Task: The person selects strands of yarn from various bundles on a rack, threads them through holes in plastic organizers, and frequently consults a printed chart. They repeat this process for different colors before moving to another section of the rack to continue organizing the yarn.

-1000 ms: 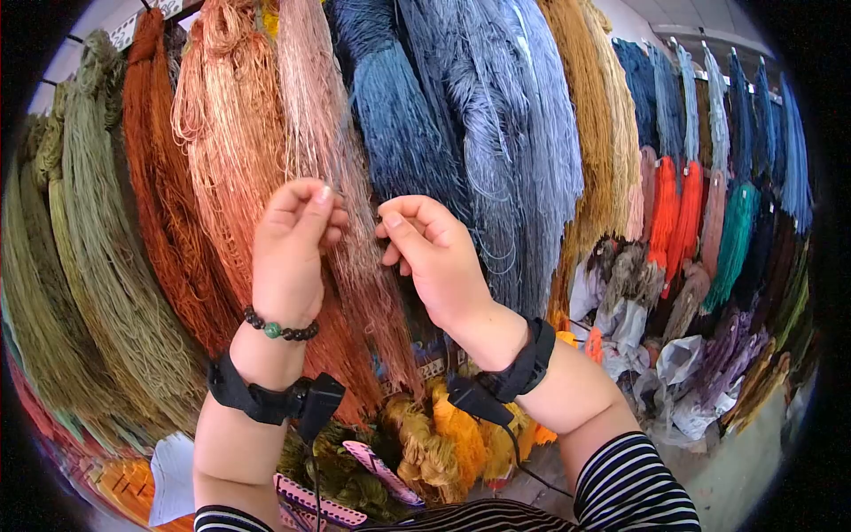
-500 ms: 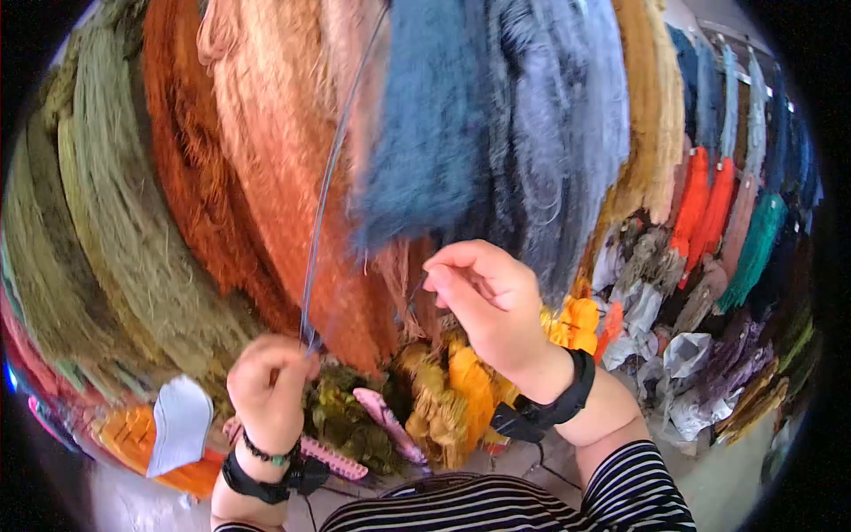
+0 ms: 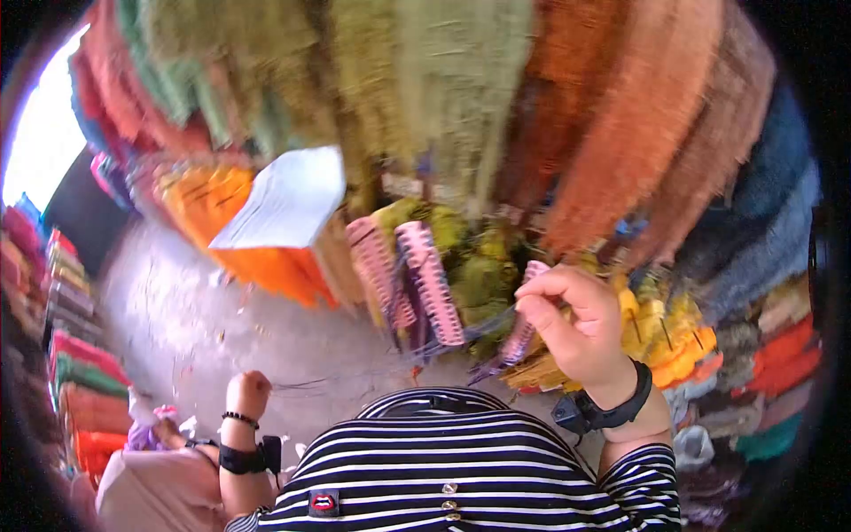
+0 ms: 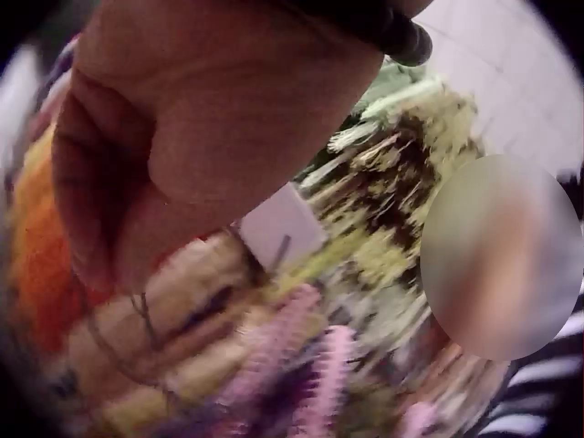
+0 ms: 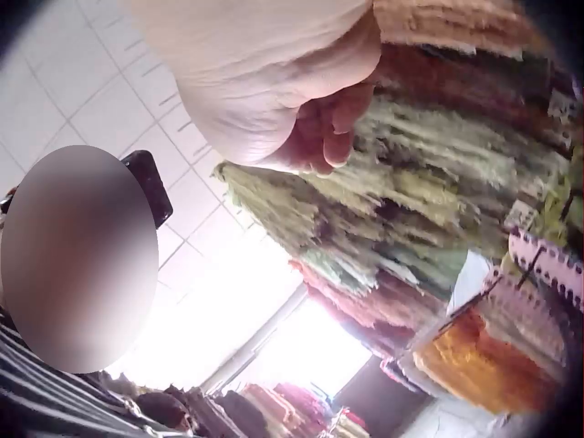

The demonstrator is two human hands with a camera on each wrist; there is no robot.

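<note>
Thin dark threads (image 3: 301,385) stretch between my two hands, low across my front. My left hand (image 3: 248,395) is far out to the left over the floor and pinches one end of them. In the left wrist view, the threads (image 4: 141,315) trail down from the pinched fingertips of my left hand (image 4: 155,173). My right hand (image 3: 576,319) is raised at the right and pinches the other end between thumb and forefinger, in front of a pink perforated strip (image 3: 519,332). From the right wrist view, the curled fingers of my right hand (image 5: 319,128) show, fingertips partly hidden.
Hanging yarn skeins in green (image 3: 452,97), rust (image 3: 567,115) and blue (image 3: 771,230) fill the front. Below them stand an orange bundle (image 3: 284,275) with a white paper sheet (image 3: 292,199) and two pink perforated strips (image 3: 430,279). Pale pink clothing (image 3: 155,488) shows at lower left.
My hands, first close together before the skeins, have spread wide apart; the left went down and far left, drawing the threads out. The head view has swung left and down.
</note>
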